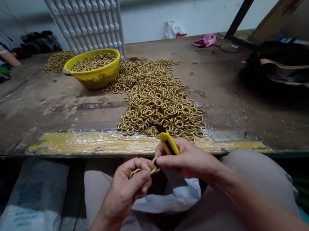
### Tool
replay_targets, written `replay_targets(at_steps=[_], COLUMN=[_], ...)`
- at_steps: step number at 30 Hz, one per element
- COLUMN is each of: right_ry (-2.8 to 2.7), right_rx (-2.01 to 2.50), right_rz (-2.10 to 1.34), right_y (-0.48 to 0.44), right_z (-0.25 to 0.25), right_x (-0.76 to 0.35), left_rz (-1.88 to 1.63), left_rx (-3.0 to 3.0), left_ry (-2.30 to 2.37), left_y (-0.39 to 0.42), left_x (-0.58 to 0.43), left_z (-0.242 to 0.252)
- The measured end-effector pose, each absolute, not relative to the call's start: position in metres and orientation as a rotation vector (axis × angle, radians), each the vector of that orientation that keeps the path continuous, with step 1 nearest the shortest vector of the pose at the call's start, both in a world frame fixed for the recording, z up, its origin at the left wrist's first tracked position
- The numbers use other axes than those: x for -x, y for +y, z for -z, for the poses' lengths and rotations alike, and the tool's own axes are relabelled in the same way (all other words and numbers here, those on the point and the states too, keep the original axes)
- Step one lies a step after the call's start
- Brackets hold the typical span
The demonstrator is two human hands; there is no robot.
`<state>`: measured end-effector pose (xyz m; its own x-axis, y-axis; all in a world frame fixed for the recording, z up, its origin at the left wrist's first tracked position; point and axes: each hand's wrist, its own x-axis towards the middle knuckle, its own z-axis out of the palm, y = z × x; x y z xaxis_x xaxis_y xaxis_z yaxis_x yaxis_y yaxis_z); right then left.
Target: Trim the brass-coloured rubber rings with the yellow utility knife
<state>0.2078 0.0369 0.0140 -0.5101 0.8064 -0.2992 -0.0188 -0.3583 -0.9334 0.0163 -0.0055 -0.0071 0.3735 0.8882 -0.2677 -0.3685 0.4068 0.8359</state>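
My left hand [134,183] is closed on a few gold-coloured rings [134,173], partly hidden by the fingers. Thumb and fingertips of my right hand [183,159] pinch another gold ring [154,166] that meets the ones at my left fingertips. A yellow utility knife [168,143] is also tucked in my right hand, its dark blade pointing up and away from me. Both hands are over my lap, above an open white plastic bag [170,200]. Just beyond them, a large heap of gold rings [161,106] spreads on the table.
A yellow basin [97,77] full of rings stands at the back left of the worn table [219,81], before a grey ribbed panel [88,16]. A smaller ring pile [58,61] lies behind it. At right sits a black bag [288,71]; a printed white sack [30,217] is below left.
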Motion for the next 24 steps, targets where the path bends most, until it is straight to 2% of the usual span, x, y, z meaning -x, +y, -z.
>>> replay_targets(at_steps=[4, 15, 24], right_ry=[-1.06, -1.274, -1.975], right_rx=[1.057, 1.086, 1.07], right_rz=[-1.924, -1.83, -0.918], right_y=[0.036, 0.031, 0.025], right_z=[-0.012, -0.01, -0.004], right_x=[-0.204, -0.195, -0.198], left_rz=[-0.918, -0.878, -1.022], left_rx=[-0.751, -0.679, -0.687], left_ry=[0.807, 0.726, 0.968], left_y=[-0.005, -0.001, -0.003], left_x=[-0.018, -0.024, -0.023], left_z=[0.009, 0.002, 0.004])
